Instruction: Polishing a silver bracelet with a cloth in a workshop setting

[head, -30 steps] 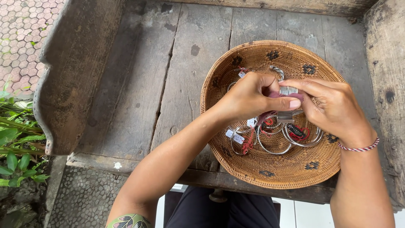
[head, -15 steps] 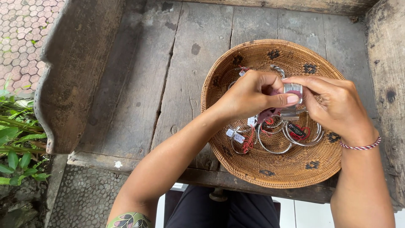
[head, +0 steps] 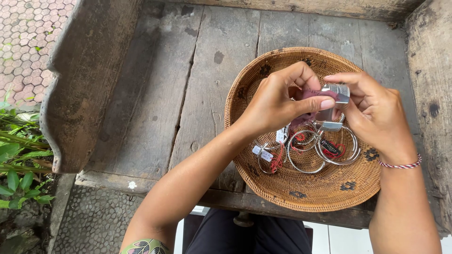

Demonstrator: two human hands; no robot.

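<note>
Bangles (head: pixel 325 150) in basket (head: pixel 263 70) partly hidden behind both hands, tags unreadable; left hand (head: pixel 278 103) pinching pink cloth (head: pixel 310 96) between thumb and fingers, pressed to the cuff; right hand (head: pixel 376 113) curled, fingertips gripping silver cuff (head: pixel 335 91) above basket; cuff's lower part unclear.

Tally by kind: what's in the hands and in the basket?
Wide silver cuff bracelet, in right hand: 1
Pink cloth, in left hand: 1
Round woven basket: 1
Thin silver bangles with tags: several, overlapping, exact count unclear
Total: 3 plus the bangles
</note>
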